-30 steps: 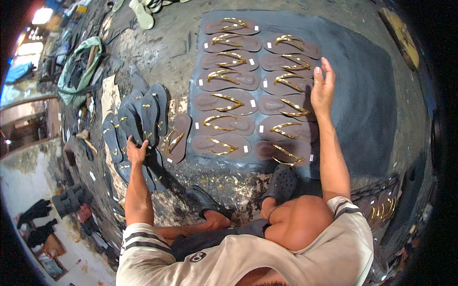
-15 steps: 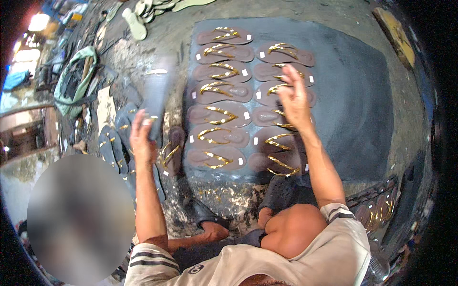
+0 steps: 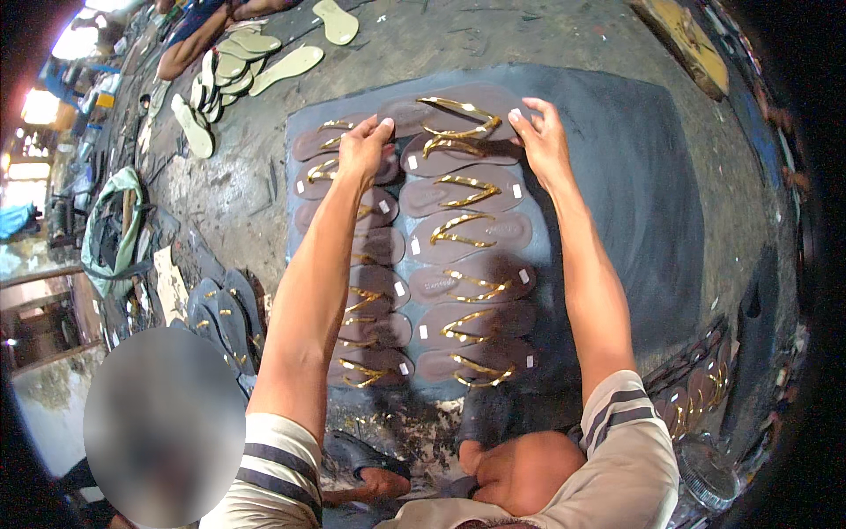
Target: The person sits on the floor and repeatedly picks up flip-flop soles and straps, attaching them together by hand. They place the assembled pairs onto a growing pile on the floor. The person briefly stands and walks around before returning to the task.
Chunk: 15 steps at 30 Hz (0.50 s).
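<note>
A brown flip-flop (image 3: pixel 449 108) with a gold strap lies across the far end of the right row, partly over the flip-flop (image 3: pixel 463 154) behind its near edge. My left hand (image 3: pixel 363 152) pinches its left end between thumb and fingers. At its right end is my right hand (image 3: pixel 542 141), fingers apart and bent, with the thumb at the sole's edge; whether it bears any weight I cannot tell. Several more gold-strapped flip-flops (image 3: pixel 476 331) lie in two rows on the dark mat (image 3: pixel 617 220). My left forearm hides part of the left row.
Pale soles (image 3: pixel 233 66) are heaped at the far left, near another person's arm or leg (image 3: pixel 189 48). Dark flip-flops (image 3: pixel 216 309) lie left of the mat. A yellowish board (image 3: pixel 683 44) is at the far right, and a rack of sandals (image 3: pixel 696 388) at the near right.
My view has shifted forward and right. My left hand has come from the mat's left side, with a blurred thing in it, to the far end; the flip-flop is now between my hands.
</note>
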Each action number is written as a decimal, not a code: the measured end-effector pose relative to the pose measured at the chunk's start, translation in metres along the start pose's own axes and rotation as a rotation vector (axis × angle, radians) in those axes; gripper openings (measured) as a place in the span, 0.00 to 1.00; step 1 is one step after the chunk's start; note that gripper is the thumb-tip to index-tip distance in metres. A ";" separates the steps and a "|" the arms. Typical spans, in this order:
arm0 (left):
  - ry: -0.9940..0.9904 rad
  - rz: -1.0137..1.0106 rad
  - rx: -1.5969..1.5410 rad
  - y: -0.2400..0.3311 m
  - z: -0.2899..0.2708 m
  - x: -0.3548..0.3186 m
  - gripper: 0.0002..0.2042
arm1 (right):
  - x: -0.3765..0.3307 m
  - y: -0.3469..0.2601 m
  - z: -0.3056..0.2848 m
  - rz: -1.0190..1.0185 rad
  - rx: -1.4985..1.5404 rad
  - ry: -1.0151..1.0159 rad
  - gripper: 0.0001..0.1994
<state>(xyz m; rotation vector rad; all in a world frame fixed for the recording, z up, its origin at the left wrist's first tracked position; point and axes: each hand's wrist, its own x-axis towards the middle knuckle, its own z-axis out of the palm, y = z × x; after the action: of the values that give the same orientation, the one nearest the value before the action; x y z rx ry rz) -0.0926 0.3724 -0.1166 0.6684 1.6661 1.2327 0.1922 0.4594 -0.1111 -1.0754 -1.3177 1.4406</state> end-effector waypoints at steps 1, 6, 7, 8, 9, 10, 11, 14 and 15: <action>0.064 0.003 0.111 -0.012 -0.012 0.030 0.20 | 0.022 0.012 0.011 0.002 0.028 -0.026 0.20; 0.273 0.030 0.503 -0.034 0.009 0.072 0.15 | 0.086 0.082 -0.008 -0.043 -0.418 0.019 0.22; 0.252 0.012 0.544 -0.035 0.016 0.067 0.14 | 0.086 0.091 -0.013 -0.031 -0.464 0.011 0.22; 0.231 -0.005 0.584 -0.032 0.022 0.065 0.13 | 0.087 0.098 -0.020 -0.020 -0.510 0.002 0.22; 0.218 -0.022 0.634 -0.030 0.020 0.060 0.13 | 0.085 0.100 -0.019 -0.008 -0.543 -0.014 0.22; 0.189 -0.027 0.584 -0.031 0.017 0.066 0.12 | 0.087 0.101 -0.019 0.031 -0.469 -0.006 0.22; 0.191 -0.026 0.620 -0.036 0.012 0.064 0.12 | 0.085 0.104 -0.019 0.017 -0.406 -0.008 0.22; 0.208 0.075 0.803 -0.021 0.021 0.061 0.12 | 0.085 0.077 -0.023 -0.036 -0.849 -0.083 0.22; 0.192 0.115 0.879 -0.020 0.016 0.068 0.12 | 0.088 0.059 -0.022 -0.140 -1.090 -0.120 0.21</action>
<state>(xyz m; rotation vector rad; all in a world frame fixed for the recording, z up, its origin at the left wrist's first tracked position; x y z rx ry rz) -0.1053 0.4289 -0.1607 1.2018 2.3633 0.5953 0.1896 0.5472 -0.1741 -1.5099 -2.3039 0.6131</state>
